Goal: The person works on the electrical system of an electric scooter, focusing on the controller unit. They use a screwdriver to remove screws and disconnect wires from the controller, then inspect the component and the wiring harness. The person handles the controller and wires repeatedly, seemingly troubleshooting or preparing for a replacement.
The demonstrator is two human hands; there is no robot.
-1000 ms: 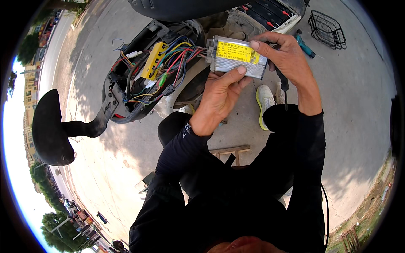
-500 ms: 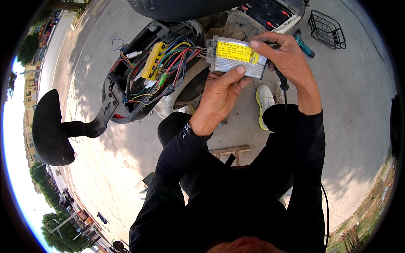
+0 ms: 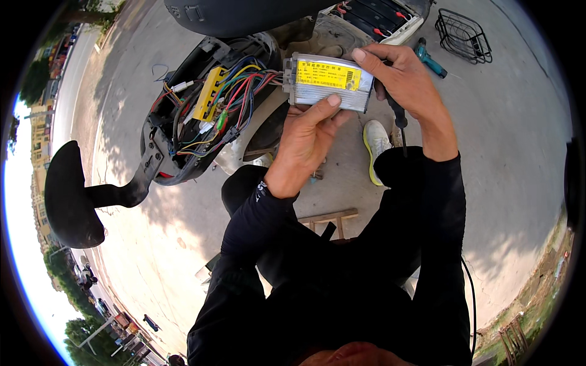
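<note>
My left hand [image 3: 302,143] grips a silver finned metal box [image 3: 326,91] with a yellow label from below, thumb on its front face. My right hand [image 3: 409,91] holds the box's upper right corner with thumb on top, and also has a black-handled screwdriver [image 3: 400,119] pointing down. A bundle of coloured wires [image 3: 253,85] runs from the box's left end into an open black plastic housing [image 3: 152,152], which holds connectors and a yellow slotted block [image 3: 209,93].
A black padded part [image 3: 244,13] is at the top, beside an open battery compartment [image 3: 372,21]. A teal power tool [image 3: 429,58] and black wire basket [image 3: 462,36] lie rightward. A padded backrest [image 3: 70,195] juts left. A wooden stool [image 3: 329,215] is below me.
My hands and the box now appear a little further left in the picture, along with a slight shift of the surroundings. The grip on the box and screwdriver looks the same.
</note>
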